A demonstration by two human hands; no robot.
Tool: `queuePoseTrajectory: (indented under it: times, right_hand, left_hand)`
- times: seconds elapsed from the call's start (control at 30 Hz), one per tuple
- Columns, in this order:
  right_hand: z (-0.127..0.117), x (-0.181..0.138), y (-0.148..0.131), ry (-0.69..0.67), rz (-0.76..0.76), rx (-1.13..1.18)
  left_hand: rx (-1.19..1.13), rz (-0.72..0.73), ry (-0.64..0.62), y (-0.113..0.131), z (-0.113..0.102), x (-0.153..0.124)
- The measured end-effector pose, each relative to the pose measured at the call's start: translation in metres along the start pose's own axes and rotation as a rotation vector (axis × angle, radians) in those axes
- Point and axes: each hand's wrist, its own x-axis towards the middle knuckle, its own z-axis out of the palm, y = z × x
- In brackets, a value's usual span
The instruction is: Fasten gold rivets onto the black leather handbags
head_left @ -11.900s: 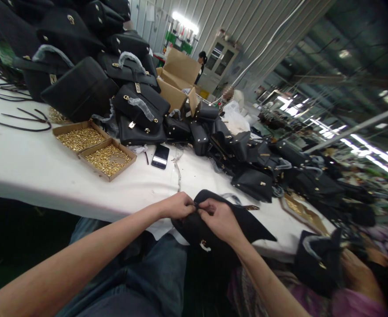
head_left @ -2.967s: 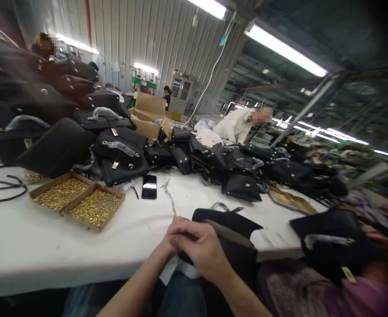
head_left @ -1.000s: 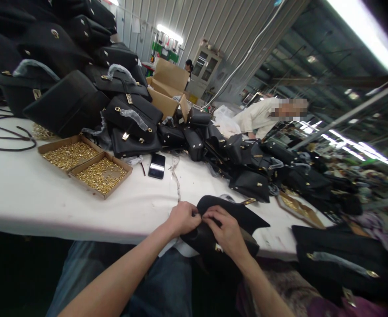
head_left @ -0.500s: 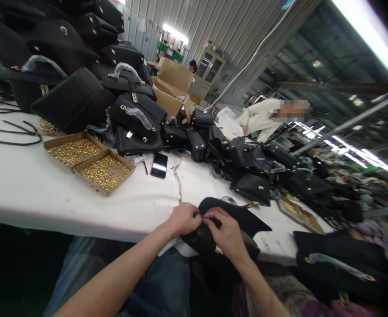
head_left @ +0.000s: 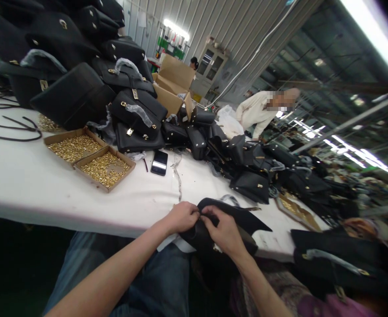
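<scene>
Since the frame three seconds back, your right hand point(head_left: 225, 229) has uncovered your left hand point(head_left: 183, 218). Left to right, two trays point(head_left: 121, 178) of small gold pieces point(head_left: 104, 169) sit at ten o'clock from your grip, a phone point(head_left: 159, 163) at eleven. Your left fingers pinch the black bag point(head_left: 200, 237) at the near edge of the table point(head_left: 141, 207); your right fingers clamp it just beside them. Its body lies toward four o'clock, long axis roughly ten to four, your right hand nearer.
</scene>
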Motion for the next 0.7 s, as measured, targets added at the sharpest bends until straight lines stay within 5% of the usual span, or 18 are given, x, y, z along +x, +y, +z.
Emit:
queuePoseTrajectory:
  times: [0.7]
  right_hand:
    - [0.009,-0.002,-0.017,0.062,0.037,0.002]
  left_hand:
    - [-0.272,-0.071,0.059,0.002,0.002,-0.015]
